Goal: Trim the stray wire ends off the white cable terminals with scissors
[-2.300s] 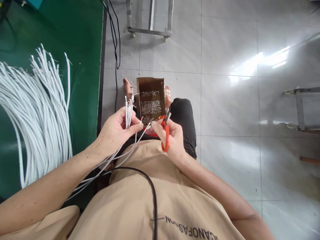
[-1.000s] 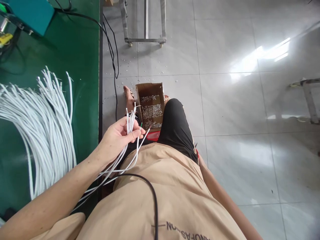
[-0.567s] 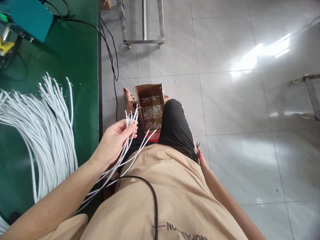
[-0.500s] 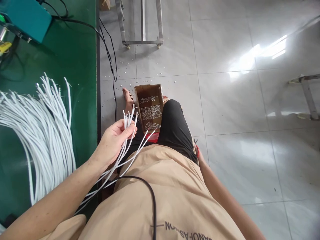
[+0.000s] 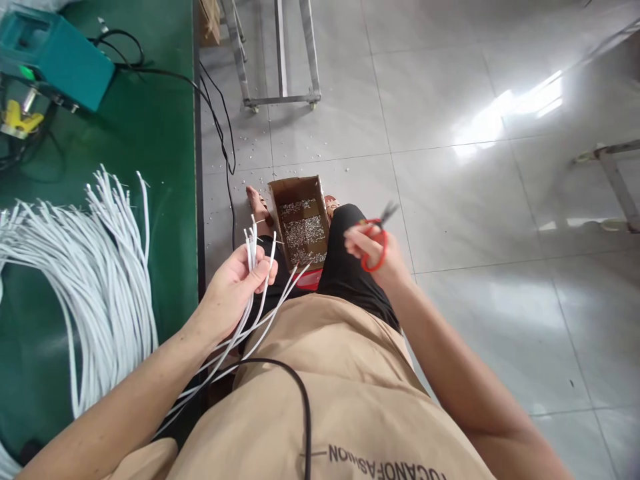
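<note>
Several white cables (image 5: 243,320) run up from beside my lap, and my left hand (image 5: 240,283) pinches them just below their ends. Thin strands stick out at some tips. Two more of these cables lie loose across my lap, to the right of that hand. My right hand (image 5: 373,257) is raised over my right thigh, its fingers through the red handles of a pair of scissors (image 5: 376,250). The dark blades point up and away to the right, apart from the cables. A cardboard box (image 5: 295,190) stands between my feet, with many small cut bits inside.
On the green table (image 5: 165,133) at the left lies a big bundle of white cables (image 5: 105,293). Behind it stand a teal machine (image 5: 75,63) and a yellow clamp-like part (image 5: 20,121). Black cords (image 5: 220,110) hang off the table edge. A metal stand (image 5: 283,100) is ahead; scraps dot the floor.
My right hand has come up from beside my right thigh, bringing the scissors into view. My left hand still grips the cables, nearly in place. The view has shifted slightly.
</note>
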